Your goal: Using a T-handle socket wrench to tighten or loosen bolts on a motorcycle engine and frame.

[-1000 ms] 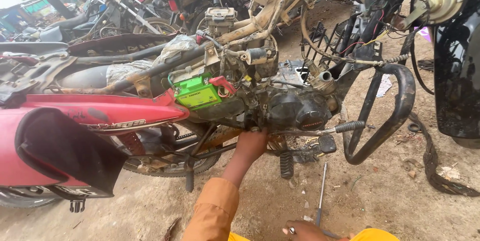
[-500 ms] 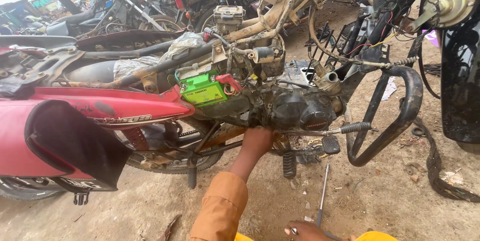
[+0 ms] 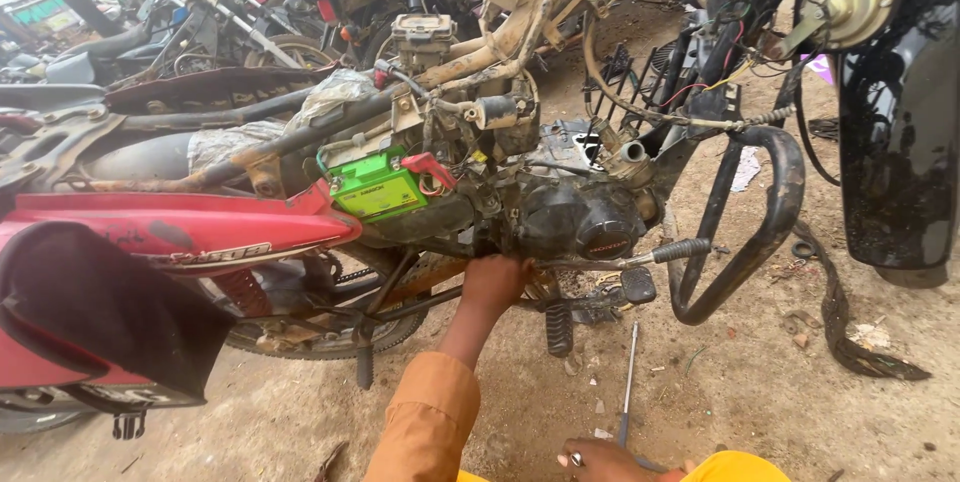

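Observation:
A stripped motorcycle stands in front of me with its dark engine [image 3: 575, 217] exposed and a green battery [image 3: 378, 188] behind it. My left hand [image 3: 494, 284], in an orange sleeve, reaches under the engine and presses against its lower side; its fingers are hidden, so what it holds I cannot tell. My right hand [image 3: 603, 461] rests at the bottom edge, closed around the handle end of a long screwdriver [image 3: 628, 382] that lies on the dirt pointing toward the engine. A footpeg bar [image 3: 640, 256] sticks out to the right of my left hand.
A red side panel [image 3: 190, 227] and black seat cover [image 3: 95, 307] fill the left. A black crash guard [image 3: 760, 232] curves at right, beside a black fender [image 3: 905, 132]. More motorcycles are parked behind. A torn rubber strip [image 3: 850, 332] lies on the dirt ground.
The view has shifted slightly up and left. My left hand stays under the engine, and my right hand stays on the screwdriver.

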